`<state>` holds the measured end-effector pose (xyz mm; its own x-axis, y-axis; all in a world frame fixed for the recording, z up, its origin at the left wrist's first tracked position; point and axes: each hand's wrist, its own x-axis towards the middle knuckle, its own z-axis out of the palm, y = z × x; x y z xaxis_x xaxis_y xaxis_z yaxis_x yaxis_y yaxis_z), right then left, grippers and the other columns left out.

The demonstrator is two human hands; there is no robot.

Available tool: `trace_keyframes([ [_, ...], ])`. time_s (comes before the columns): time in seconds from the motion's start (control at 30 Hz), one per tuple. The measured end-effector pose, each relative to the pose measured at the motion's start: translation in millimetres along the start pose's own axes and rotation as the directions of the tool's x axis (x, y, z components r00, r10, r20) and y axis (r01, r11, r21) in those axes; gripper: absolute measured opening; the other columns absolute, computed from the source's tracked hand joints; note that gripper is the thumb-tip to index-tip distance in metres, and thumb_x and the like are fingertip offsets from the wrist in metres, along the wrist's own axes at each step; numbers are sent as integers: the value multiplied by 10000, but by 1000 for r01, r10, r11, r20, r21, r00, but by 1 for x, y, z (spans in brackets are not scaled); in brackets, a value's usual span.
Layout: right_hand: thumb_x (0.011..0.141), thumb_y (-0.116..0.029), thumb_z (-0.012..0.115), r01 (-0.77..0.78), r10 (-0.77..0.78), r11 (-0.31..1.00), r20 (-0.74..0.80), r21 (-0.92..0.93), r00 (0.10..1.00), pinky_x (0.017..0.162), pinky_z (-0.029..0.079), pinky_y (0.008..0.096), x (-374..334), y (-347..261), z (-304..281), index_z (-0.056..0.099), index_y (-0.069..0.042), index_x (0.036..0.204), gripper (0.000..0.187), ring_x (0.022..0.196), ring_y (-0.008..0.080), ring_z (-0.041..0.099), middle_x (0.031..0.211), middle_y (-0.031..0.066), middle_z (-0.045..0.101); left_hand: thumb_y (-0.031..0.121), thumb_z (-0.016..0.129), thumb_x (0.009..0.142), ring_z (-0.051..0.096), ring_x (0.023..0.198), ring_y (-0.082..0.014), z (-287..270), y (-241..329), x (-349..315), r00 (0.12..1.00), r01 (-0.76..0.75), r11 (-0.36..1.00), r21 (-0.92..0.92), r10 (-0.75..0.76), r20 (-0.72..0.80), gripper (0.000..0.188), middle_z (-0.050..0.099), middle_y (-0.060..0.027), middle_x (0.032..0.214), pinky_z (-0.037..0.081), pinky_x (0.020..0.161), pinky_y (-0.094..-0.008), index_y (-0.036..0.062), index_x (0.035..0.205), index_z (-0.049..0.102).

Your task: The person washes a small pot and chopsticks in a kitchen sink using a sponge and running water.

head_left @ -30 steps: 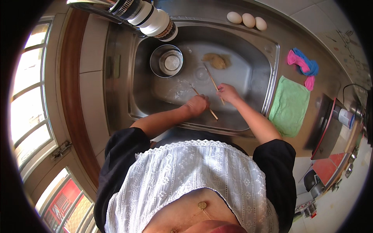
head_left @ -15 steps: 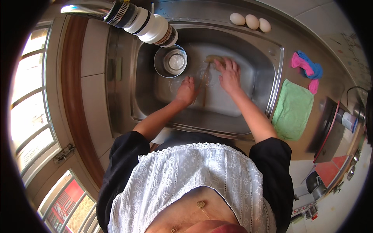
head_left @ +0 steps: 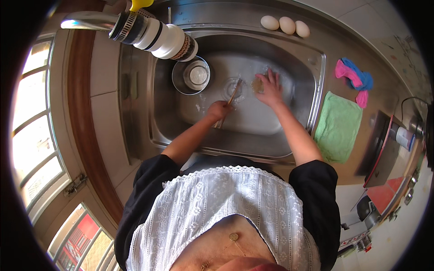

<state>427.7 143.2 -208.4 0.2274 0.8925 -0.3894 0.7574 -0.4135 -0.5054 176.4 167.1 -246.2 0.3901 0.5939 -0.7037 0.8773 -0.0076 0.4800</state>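
Note:
My left hand point(head_left: 219, 109) is closed around thin brown chopsticks point(head_left: 234, 91). Their upper ends slant up toward the round drain point(head_left: 233, 86), and the lower ends stick out below the fist. To the right, my right hand point(head_left: 270, 87) has its fingers spread over the sink bottom. A yellowish-brown scrubbing sponge point(head_left: 257, 86) lies against its thumb side, partly covered by the hand. A round steel bowl point(head_left: 179, 80) stands in the sink at the left, under the faucet head.
A white faucet head point(head_left: 169, 40) on a chrome spout reaches over the steel sink's point(head_left: 300, 108) back left corner. Three eggs point(head_left: 287, 25) rest on the back ledge. On the right counter are a green cloth point(head_left: 338, 126) and a pink and blue cloth point(head_left: 354, 76).
My right hand has come off the chopsticks with the sponge, its fingers now spread. My left hand now holds the chopsticks tilted up to the right. The view has shifted slightly.

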Motion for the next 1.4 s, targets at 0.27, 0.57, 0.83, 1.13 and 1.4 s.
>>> trace_keyframes([
  [0.27,816,-215,611,416,-407,903,93,-110,909,1110,154,477,-27,-6,25,652,-205,978,167,1373,302,229,1434,25,363,272,556,905,622,843,-182,-11,-1,-17,840,431,655,-621,-40,541,193,636,-26,937,511,753,-356,118,1020,571],
  [0.57,752,-125,662,234,-229,945,-47,231,972,827,433,416,-33,-6,45,630,-116,835,89,1022,257,524,1032,45,570,263,538,927,629,791,-192,-27,43,-37,829,455,463,-761,92,552,218,635,-72,876,528,758,-365,69,1027,553],
  [0.83,762,-147,740,-318,-9,100,321,943,947,567,478,305,-56,-73,19,526,-64,1004,334,722,155,595,798,27,582,381,479,934,395,478,-122,-18,88,-49,944,314,531,-787,-84,319,296,458,-9,628,343,433,-277,89,901,512],
  [1.13,830,-127,659,-129,532,-97,161,987,831,478,442,276,7,14,17,508,-106,940,188,566,142,543,771,47,568,307,456,954,378,417,-110,-67,90,-123,879,315,732,-605,17,477,287,400,5,538,374,415,-274,38,873,517],
  [1.4,789,-195,710,-249,39,-61,252,966,967,669,441,285,-70,-71,28,560,-112,979,256,808,134,546,868,6,569,253,509,935,436,469,-118,-25,97,-75,946,282,690,-666,-81,315,157,471,6,611,411,434,-279,98,954,500],
])
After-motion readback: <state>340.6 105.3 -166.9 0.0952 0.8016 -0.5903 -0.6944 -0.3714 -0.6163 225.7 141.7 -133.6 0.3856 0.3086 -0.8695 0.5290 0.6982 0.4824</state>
